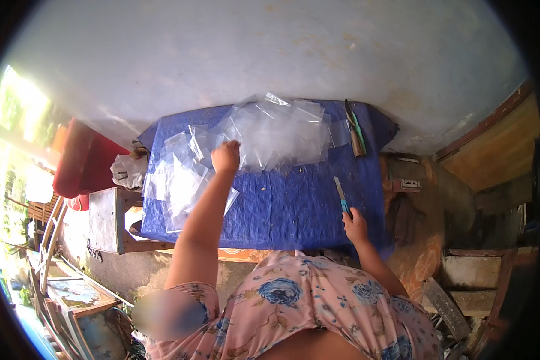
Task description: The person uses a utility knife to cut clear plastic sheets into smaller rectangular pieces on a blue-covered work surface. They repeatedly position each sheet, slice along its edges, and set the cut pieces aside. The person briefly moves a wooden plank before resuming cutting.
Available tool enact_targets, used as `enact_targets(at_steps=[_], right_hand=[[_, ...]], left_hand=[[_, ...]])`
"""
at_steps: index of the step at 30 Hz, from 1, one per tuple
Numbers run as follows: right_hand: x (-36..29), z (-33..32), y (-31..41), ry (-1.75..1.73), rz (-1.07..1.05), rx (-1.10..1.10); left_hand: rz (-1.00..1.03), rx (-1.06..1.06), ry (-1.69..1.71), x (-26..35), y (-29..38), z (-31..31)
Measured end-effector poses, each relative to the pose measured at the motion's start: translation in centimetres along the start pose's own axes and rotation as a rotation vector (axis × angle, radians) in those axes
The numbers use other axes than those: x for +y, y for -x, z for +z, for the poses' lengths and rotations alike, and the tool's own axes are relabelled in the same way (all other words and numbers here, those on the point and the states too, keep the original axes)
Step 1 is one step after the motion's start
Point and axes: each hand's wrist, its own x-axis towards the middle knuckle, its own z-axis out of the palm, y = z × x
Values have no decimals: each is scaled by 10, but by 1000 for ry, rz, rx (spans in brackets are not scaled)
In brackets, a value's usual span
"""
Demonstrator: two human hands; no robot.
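Many clear plastic sheets or bags (281, 135) lie overlapping in a spread pile at the back of a table covered with a blue tarpaulin (292, 202). A second pile of clear plastic pieces (182, 186) lies on the left part of the table. My left hand (226, 156) is over the place where the two piles meet, its fingers curled; whether it pinches a piece is unclear. My right hand (355, 225) holds a utility knife with a blue handle (344, 204), its blade extended and pointing towards the back of the table.
A dark-bladed knife (353, 132) and a green-handled tool (359, 135) lie at the table's back right. A wall (270, 49) rises behind the table. At the left are a red chair (87, 157), a white plastic bag (128, 171) and a wooden cabinet (105, 220).
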Motion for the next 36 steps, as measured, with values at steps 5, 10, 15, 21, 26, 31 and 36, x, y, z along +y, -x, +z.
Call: enact_targets(at_steps=[5,10,15,21,26,31,36], right_hand=[[-35,-5,6,-99,-25,-17],[-60,-17,21,-169,-87,-60],[-73,-26,34,-264,-59,-19],[-78,-30,44,-203,-127,-79],[-77,-26,54,-168,-195,-80],[-77,-31,63,-168,-174,-145],[-81,-34,71,-111,-195,-165]], left_hand=[[28,-138,28,13,-36,-72],[90,-258,72,17,-33,-95],[93,-635,422,-6,-41,-97],[310,-680,206,22,2,-86],[247,-596,86,61,85,-60],[66,-540,242,39,104,-46],[-55,-701,265,-1,106,-27]])
